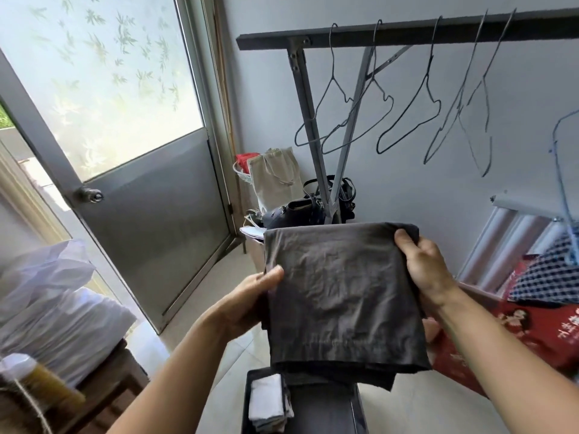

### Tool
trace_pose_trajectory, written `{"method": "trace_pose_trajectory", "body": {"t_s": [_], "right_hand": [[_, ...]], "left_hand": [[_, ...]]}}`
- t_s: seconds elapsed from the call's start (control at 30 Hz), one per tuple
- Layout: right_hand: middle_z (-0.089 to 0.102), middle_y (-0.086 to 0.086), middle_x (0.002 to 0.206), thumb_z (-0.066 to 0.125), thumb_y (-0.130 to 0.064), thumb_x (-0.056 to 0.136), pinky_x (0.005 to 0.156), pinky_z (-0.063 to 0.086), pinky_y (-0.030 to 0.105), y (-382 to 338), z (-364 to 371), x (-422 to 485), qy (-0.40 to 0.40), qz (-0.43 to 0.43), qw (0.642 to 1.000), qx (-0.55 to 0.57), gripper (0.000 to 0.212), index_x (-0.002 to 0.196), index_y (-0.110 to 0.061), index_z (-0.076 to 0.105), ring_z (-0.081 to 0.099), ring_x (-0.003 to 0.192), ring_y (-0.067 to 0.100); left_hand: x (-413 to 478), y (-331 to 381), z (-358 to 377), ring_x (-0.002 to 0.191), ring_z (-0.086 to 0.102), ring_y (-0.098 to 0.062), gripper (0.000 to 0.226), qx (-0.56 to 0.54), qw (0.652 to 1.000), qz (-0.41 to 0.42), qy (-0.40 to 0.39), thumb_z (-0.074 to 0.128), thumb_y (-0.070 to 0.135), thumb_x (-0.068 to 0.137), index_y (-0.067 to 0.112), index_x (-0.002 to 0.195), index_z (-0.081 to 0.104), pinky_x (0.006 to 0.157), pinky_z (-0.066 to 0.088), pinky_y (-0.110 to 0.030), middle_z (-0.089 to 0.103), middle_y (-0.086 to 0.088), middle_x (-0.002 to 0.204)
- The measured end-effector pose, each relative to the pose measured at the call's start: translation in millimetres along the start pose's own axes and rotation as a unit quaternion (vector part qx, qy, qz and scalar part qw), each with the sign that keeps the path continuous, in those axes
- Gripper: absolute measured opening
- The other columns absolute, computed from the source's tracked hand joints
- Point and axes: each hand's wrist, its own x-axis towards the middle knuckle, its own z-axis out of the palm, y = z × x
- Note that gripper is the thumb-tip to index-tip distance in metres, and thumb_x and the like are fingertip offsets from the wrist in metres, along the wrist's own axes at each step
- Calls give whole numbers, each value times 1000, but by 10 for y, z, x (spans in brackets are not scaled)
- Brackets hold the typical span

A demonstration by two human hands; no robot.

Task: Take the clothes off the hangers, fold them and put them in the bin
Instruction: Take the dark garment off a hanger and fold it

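Note:
A folded dark grey garment (341, 296) hangs in front of me, held between both hands. My left hand (247, 300) grips its left edge about midway down. My right hand (426, 267) pinches its top right corner. Directly below it on the floor stands a dark bin (332, 411) holding a folded white cloth (269, 402) at its left side. Several bare wire hangers (404, 120) hang from the dark rail (407, 34) above. At the far right a blue hanger (564, 189) carries a blue checked garment (548, 274).
A metal door (150, 208) with a frosted pane stands open at the left. Bags (275, 180) are piled in the corner behind the rack's leg. A red printed bag (517, 336) lies at the right. White bedding (53, 311) rests on a wooden piece at the left.

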Motion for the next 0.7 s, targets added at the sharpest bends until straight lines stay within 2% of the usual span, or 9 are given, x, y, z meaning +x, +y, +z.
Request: {"method": "trace_pose_trajectory", "body": {"t_s": [0.07, 0.13, 0.23, 0.3, 0.37, 0.43, 0.5, 0.63, 0.7], "right_hand": [[68, 9, 90, 51, -31, 99, 80, 51, 35, 88, 86, 70, 16, 41, 999, 8, 33, 97, -2, 65, 64, 87, 26], [71, 14, 96, 50, -40, 98, 78, 57, 37, 168, 155, 102, -10, 104, 992, 75, 47, 110, 3, 64, 69, 86, 27], [75, 13, 98, 49, -55, 92, 75, 60, 40, 333, 257, 66, -78, 197, 962, 174, 55, 107, -5, 66, 73, 87, 24], [76, 9, 92, 69, -40, 85, 78, 58, 39, 499, 399, 72, -94, 199, 964, 146, 41, 103, -3, 67, 74, 81, 21], [74, 17, 98, 83, -17, 65, 82, 59, 41, 723, 560, 118, -90, 215, 967, 107, 49, 106, 5, 68, 74, 83, 26], [71, 25, 102, 80, -10, 57, 82, 58, 46, 960, 697, 213, -58, 231, 966, 103, 55, 107, 11, 66, 72, 87, 33], [70, 28, 105, 78, -9, 60, 87, 55, 50, 1148, 807, 309, -30, 244, 964, 106, 58, 111, 14, 62, 69, 97, 38], [69, 25, 110, 79, -10, 64, 93, 53, 48, 1589, 941, 505, 7, 271, 952, 139, 62, 117, 12, 58, 68, 103, 36], [71, 23, 105, 73, -4, 74, 85, 57, 43, 1810, 1009, 584, 11, 285, 948, 141, 41, 110, 12, 63, 70, 98, 33]], "left_hand": [[54, -15, -101, 83, 71, -23, 54, 27, 1000, 8, -1, 85, 36, 70, 1, 106, 67, 73, 59, -36, 73, -17, 101], [135, 32, -211, 72, 71, -19, 39, 28, 999, 7, 36, 78, 26, 74, 3, 104, 67, 55, 55, -28, 74, -10, 91], [310, 83, -429, 88, 71, -28, 40, 31, 998, 15, 61, 75, 27, 75, 6, 108, 69, 73, 59, -41, 74, -13, 102], [440, 84, -576, 94, 71, -29, 33, 38, 997, 13, 73, 75, 23, 81, 6, 109, 70, 84, 58, -44, 74, -14, 106], [583, 54, -736, 92, 72, -24, 23, 50, 995, 4, 83, 71, 18, 87, 6, 107, 70, 81, 59, -37, 75, -12, 103], [738, 1, -890, 90, 72, -22, 23, 56, 994, -6, 90, 69, 19, 90, 7, 110, 69, 80, 59, -35, 75, -10, 102], [929, -80, -1055, 87, 72, -22, 28, 56, 992, -8, 112, 70, 18, 89, 7, 114, 62, 78, 59, -35, 74, -12, 100], [1322, -291, -1323, 62, 62, -13, 24, 80, 984, -14, 158, 68, 11, 90, 17, 99, 46, 51, 49, -24, 64, -3, 78], [1549, -474, -1427, 59, 52, -10, 24, 119, 982, 1, 148, 62, 2, 92, 17, 82, 47, 51, 42, -17, 58, 4, 65]]}}
